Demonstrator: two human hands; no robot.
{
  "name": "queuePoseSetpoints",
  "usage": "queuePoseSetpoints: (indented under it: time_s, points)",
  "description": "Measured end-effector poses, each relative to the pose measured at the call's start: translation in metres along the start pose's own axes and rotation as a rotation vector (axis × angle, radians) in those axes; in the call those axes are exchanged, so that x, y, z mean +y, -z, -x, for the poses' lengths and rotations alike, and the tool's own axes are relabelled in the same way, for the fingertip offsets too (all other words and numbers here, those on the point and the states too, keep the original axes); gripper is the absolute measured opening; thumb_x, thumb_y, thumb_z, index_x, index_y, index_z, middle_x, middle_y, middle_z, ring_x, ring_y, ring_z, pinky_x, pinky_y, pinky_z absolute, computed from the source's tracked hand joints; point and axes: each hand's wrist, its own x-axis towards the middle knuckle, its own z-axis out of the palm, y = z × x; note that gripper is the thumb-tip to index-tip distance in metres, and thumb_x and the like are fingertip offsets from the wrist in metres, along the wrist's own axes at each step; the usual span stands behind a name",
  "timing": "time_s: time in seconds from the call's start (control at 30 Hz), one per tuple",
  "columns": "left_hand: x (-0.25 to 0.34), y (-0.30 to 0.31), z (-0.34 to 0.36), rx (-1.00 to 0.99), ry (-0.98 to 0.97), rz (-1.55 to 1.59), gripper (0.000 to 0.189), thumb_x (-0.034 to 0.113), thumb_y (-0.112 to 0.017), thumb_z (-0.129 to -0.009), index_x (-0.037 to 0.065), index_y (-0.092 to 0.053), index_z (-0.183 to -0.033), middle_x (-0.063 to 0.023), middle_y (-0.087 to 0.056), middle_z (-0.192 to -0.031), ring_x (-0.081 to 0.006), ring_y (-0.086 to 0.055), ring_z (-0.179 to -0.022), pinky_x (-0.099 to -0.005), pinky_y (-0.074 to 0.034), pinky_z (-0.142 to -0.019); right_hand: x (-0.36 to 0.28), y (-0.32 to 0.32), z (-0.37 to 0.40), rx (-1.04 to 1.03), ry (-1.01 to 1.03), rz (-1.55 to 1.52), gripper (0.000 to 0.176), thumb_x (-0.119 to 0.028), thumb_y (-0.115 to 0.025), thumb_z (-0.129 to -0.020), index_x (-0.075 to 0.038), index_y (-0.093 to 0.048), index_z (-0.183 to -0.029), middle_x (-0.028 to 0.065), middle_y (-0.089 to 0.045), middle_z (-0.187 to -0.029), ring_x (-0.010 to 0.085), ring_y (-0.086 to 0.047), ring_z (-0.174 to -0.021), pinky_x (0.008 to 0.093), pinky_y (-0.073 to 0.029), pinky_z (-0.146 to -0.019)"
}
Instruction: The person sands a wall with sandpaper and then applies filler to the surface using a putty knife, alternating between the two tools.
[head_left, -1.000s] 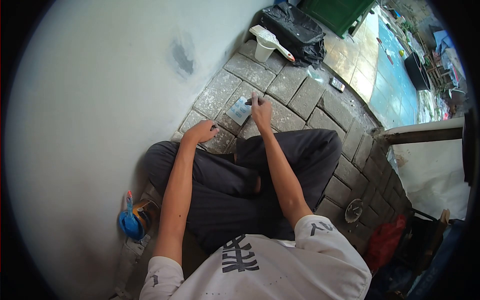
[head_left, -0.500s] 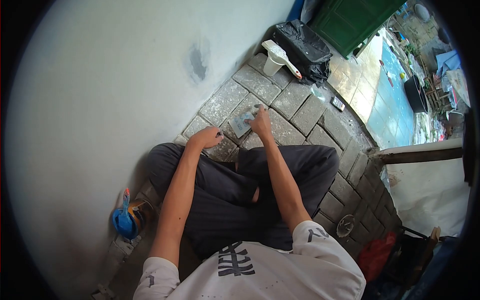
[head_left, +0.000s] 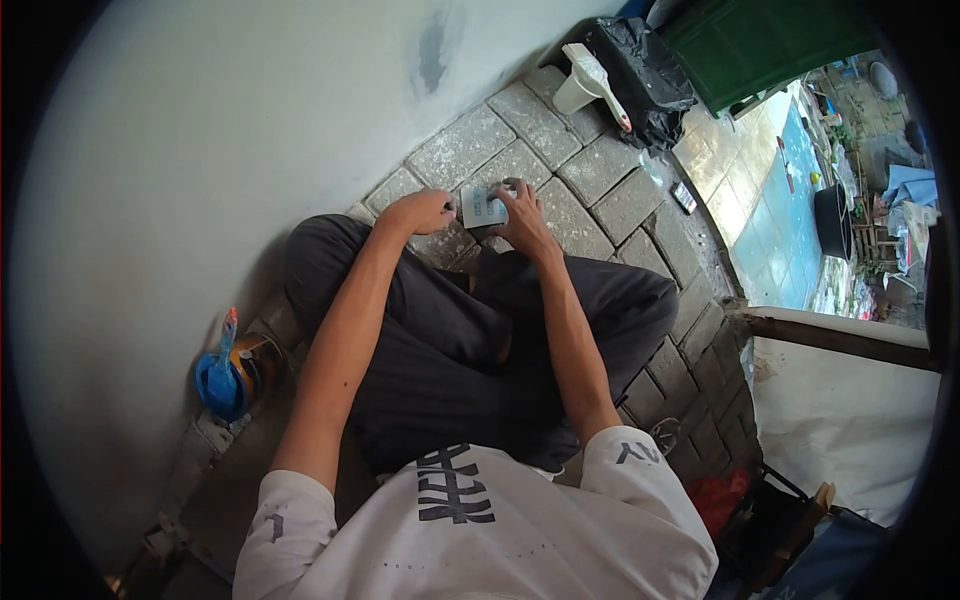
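Observation:
A small pale square of sandpaper [head_left: 477,208] with blue print on its back is low over the paving, in front of my crossed legs. My right hand [head_left: 524,220] grips its right side, with the thumb and fingers bent around that edge. Just left of the sheet is my left hand [head_left: 420,211], its fingers curled in and their tips dark with dust. Whether anything sits inside those curled fingers is hidden. A narrow gap seems to separate the left hand from the sheet.
A white wall [head_left: 250,120] with a grey patch [head_left: 432,58] rises at left. A paintbrush [head_left: 597,78] lies across a white cup [head_left: 572,95] beside a black plastic-lined bin [head_left: 645,75]. A blue-smeared can [head_left: 225,385] holding a brush stands by my left knee.
The view has shifted, so the surroundings sit differently. My right hand has turned the sandpaper more upright and its fingers are bent more around it. My left hand stays curled, nearer the sheet.

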Motion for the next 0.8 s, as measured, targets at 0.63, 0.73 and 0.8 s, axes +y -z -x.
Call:
queuePoseSetpoints:
  time_s: [0.63, 0.73, 0.8]
  points:
    - [-0.011, -0.009, -0.008, 0.051, -0.013, 0.036, 0.030, 0.026, -0.062, -0.091, 0.001, -0.070, -0.105, -0.0212, -0.071, -0.105, -0.0396, -0.067, -0.101, -0.0482, -0.052, -0.090, -0.144, 0.145, -0.212, 0.980, 0.107, -0.548, 0.029, -0.013, -0.048, -0.105, 0.002, -0.057, -0.129, 0.0318, -0.065, -0.080, 0.0441, -0.068, -0.068, 0.0471, -0.048, -0.056]
    - [-0.019, -0.016, -0.012, 0.111, -0.073, -0.006, 0.032, 0.027, -0.062, -0.092, 0.001, -0.069, -0.110, -0.0227, -0.071, -0.110, -0.0404, -0.066, -0.106, -0.0489, -0.051, -0.093, -0.151, 0.098, -0.224, 0.982, -0.082, -0.599, 0.030, -0.010, -0.047, -0.104, 0.006, -0.056, -0.128, 0.0337, -0.065, -0.085, 0.0499, -0.065, -0.077, 0.0508, -0.048, -0.065]
    - [-0.019, -0.017, -0.013, 0.115, -0.080, 0.011, 0.034, 0.028, -0.061, -0.092, 0.001, -0.069, -0.113, -0.0236, -0.070, -0.113, -0.0409, -0.065, -0.109, -0.0488, -0.051, -0.094, -0.160, 0.089, -0.218, 0.805, -0.274, -0.733, 0.030, -0.009, -0.046, -0.104, 0.007, -0.057, -0.127, 0.0336, -0.066, -0.086, 0.0502, -0.065, -0.079, 0.0511, -0.048, -0.067]
